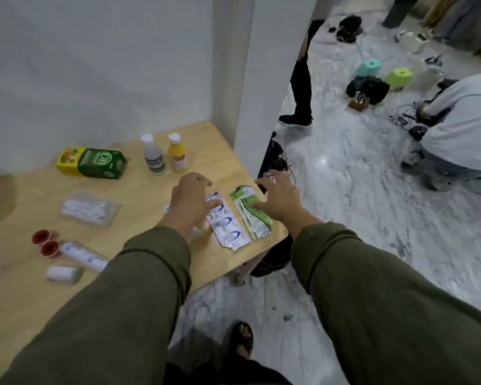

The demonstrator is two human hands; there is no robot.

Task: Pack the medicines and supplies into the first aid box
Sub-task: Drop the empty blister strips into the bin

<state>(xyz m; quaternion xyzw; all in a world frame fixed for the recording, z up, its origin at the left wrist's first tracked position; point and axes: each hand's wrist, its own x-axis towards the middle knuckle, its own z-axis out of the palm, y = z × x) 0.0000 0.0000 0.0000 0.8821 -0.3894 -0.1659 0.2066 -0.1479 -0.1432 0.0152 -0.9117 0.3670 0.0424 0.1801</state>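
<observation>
Medicines lie spread on a wooden table (25, 290). My left hand (190, 202) hovers with spread fingers over a white sachet strip with blue marks (225, 229). My right hand (279, 198) reaches with spread fingers over a green and white packet (250, 215) at the table's right edge, its thumb touching the packet. Neither hand grips anything. Farther back stand a clear bottle (153, 155) and an orange bottle (177, 154), beside a green box (102, 163) and a yellow box (67, 159). No first aid box is in view.
A clear blister pack (90, 209), two red cups (46, 243), a wrapped roll (84, 255) and a white roll (63, 273) lie at the left. A white wall stands behind. On the marble floor to the right, a person (461, 129) crouches among cables and bags.
</observation>
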